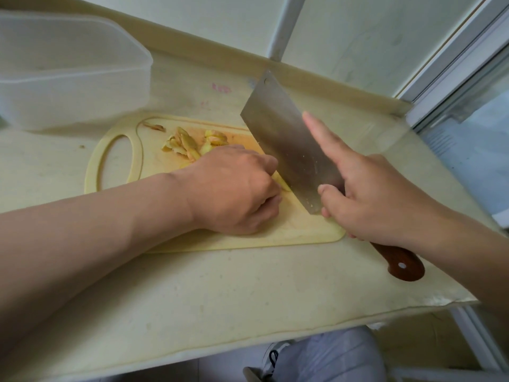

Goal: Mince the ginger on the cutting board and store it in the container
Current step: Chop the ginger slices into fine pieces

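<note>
View from the person's head, looking down at a pale counter (220, 293). At the bottom edge, below the counter, a grey trouser leg (336, 357) and a shoe (272, 357) show. 2 bare forearms reach in from the near left and near right. The right hand (371, 197) grips a cleaver (286, 144) where the blade meets its brown wooden handle (399, 261); the handle's end sticks out behind the hand, the forefinger lies straight along the flat of the blade, and the thumb presses the blade's near side. The blade stands steeply on edge, its cutting edge down on a cream board (303, 230) with an oval grip hole at its left end. Just left of the blade, the left hand (234, 188) rests on the board with its fingers curled under, knuckles close to the steel, pinning a pale yellow piece of ginger (283, 184) that peeks out between fingers and blade. Beyond that hand, a loose pile of ginger slices (190, 146) lies on the board's far half, with 1 scrap (155, 126) apart near the hole. Farther back on the left, an open, cloudy plastic container (68, 73) stands on the counter, apart from the board. A white wall (192, 17) is behind it.
</note>
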{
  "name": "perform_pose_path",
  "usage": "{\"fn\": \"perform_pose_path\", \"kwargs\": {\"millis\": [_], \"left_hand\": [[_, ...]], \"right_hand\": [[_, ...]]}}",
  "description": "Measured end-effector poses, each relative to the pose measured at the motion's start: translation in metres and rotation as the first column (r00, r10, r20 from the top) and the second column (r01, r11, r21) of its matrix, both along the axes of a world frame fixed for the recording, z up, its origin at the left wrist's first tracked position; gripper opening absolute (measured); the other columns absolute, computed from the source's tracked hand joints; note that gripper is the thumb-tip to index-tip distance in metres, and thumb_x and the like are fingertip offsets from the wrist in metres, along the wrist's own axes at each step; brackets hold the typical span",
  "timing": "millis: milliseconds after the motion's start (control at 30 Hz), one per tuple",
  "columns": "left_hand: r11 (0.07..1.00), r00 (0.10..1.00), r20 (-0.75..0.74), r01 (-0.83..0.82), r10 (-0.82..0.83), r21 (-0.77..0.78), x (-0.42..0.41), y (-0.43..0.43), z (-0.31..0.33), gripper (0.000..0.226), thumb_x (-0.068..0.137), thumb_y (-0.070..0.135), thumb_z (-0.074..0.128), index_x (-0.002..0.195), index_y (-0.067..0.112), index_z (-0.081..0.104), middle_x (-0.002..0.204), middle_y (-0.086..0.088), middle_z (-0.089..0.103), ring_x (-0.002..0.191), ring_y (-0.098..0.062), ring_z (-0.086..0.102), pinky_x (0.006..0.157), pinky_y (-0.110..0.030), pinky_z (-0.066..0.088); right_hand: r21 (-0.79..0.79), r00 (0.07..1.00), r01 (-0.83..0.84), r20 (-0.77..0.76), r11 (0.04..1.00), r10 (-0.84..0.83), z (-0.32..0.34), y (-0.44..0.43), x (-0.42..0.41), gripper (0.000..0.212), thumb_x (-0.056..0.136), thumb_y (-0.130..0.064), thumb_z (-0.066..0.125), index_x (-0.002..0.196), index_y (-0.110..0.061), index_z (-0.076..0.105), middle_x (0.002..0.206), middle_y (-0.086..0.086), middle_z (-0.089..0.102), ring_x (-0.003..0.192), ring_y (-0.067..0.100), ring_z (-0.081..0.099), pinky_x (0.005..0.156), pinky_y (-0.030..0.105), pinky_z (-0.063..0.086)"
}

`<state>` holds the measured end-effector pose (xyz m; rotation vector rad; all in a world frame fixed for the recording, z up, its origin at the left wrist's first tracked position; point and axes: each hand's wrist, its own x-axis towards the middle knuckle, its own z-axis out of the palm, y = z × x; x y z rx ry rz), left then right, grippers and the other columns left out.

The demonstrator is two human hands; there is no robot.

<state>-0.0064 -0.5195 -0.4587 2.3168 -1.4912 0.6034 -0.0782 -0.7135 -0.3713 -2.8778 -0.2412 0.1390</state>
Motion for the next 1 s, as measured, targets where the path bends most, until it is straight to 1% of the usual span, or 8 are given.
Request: {"fn": "perform_pose_path", "kwargs": {"millis": [167, 233, 400, 500, 733, 833, 900, 1000], "left_hand": [[1.0, 1.0, 0.007, -0.009, 0.009, -0.001, 0.0, -0.001, 0.0, 0.039, 0.094, 0.034, 0.044, 0.071, 0.012, 0.067, 0.069, -0.006, 0.049, 0.056, -0.034, 0.049, 0.056, -0.034, 0.044], [1.0, 1.0, 0.002, -0.005, 0.005, 0.0, 0.0, -0.001, 0.0, 0.039, 0.094, 0.035, 0.044, 0.073, 0.012, 0.069, 0.07, -0.006, 0.05, 0.057, -0.034, 0.051, 0.056, -0.035, 0.046], [1.0, 1.0, -0.004, -0.006, 0.006, 0.004, 0.0, -0.001, 0.0, 0.039, 0.094, 0.035, 0.044, 0.073, 0.013, 0.068, 0.07, -0.006, 0.05, 0.06, -0.035, 0.052, 0.059, -0.038, 0.048], [1.0, 1.0, -0.018, 0.0, 0.0, 0.007, 0.001, -0.001, 0.0, 0.039, 0.094, 0.035, 0.043, 0.072, 0.013, 0.067, 0.07, -0.006, 0.048, 0.06, -0.035, 0.051, 0.06, -0.037, 0.048], [1.0, 1.0, 0.003, 0.012, -0.012, 0.007, 0.001, -0.001, -0.001, 0.04, 0.095, 0.034, 0.043, 0.073, 0.012, 0.067, 0.07, -0.006, 0.049, 0.058, -0.035, 0.05, 0.058, -0.036, 0.045], [1.0, 1.0, 0.003, 0.024, -0.024, -0.006, 0.001, -0.001, 0.0, 0.038, 0.094, 0.033, 0.045, 0.071, 0.011, 0.067, 0.069, -0.006, 0.049, 0.056, -0.034, 0.049, 0.057, -0.035, 0.046], [1.0, 1.0, -0.004, 0.026, -0.026, -0.001, 0.001, -0.001, 0.0, 0.039, 0.094, 0.034, 0.044, 0.072, 0.012, 0.068, 0.069, -0.005, 0.049, 0.057, -0.034, 0.049, 0.057, -0.035, 0.046], [1.0, 1.0, -0.006, 0.022, -0.022, 0.002, 0.0, 0.0, 0.0, 0.039, 0.094, 0.035, 0.043, 0.074, 0.014, 0.068, 0.069, -0.005, 0.049, 0.057, -0.034, 0.05, 0.058, -0.036, 0.047]], "right_hand": [[-0.035, 0.994, 0.001, -0.107, 0.999, -0.005, 0.009, 0.015, 0.021, 0.097, 0.094, -0.008, 0.048, 0.157, -0.062, -0.003, 0.073, 0.007, 0.071, 0.042, 0.018, 0.064, 0.051, 0.041, 0.061], [-0.016, 0.996, 0.001, -0.09, 1.0, -0.002, 0.008, 0.02, 0.03, 0.098, 0.092, -0.006, 0.048, 0.158, -0.06, -0.001, 0.075, 0.007, 0.07, 0.042, 0.02, 0.065, 0.051, 0.042, 0.062], [0.047, 0.998, 0.021, 0.05, 0.999, -0.024, -0.004, 0.011, 0.014, 0.097, 0.094, -0.009, 0.05, 0.158, -0.059, -0.002, 0.064, 0.007, 0.07, 0.048, 0.018, 0.062, 0.06, 0.044, 0.059], [0.096, 0.998, 0.056, 0.031, 0.994, -0.059, -0.005, 0.0, -0.003, 0.095, 0.099, -0.011, 0.05, 0.154, -0.065, -0.006, 0.068, 0.013, 0.071, 0.049, 0.023, 0.062, 0.057, 0.047, 0.058], [-0.061, 0.996, -0.001, -0.087, 0.998, -0.005, 0.009, 0.01, 0.011, 0.095, 0.095, -0.011, 0.047, 0.157, -0.062, -0.004, 0.067, 0.007, 0.067, 0.047, 0.018, 0.063, 0.056, 0.045, 0.06], [-0.053, 0.992, 0.007, -0.127, 0.999, -0.013, 0.012, 0.019, 0.024, 0.098, 0.092, -0.008, 0.047, 0.157, -0.061, -0.003, 0.073, 0.007, 0.068, 0.041, 0.019, 0.065, 0.052, 0.043, 0.062], [-0.022, 0.993, 0.009, -0.117, 1.0, -0.012, 0.01, 0.022, 0.028, 0.099, 0.091, -0.006, 0.048, 0.158, -0.06, -0.002, 0.076, 0.008, 0.068, 0.041, 0.02, 0.065, 0.052, 0.044, 0.062], [0.02, 1.0, 0.019, -0.022, 1.0, -0.019, 0.002, 0.017, 0.02, 0.096, 0.093, -0.007, 0.048, 0.16, -0.056, -0.001, 0.067, 0.007, 0.068, 0.044, 0.018, 0.063, 0.055, 0.043, 0.061]]}}
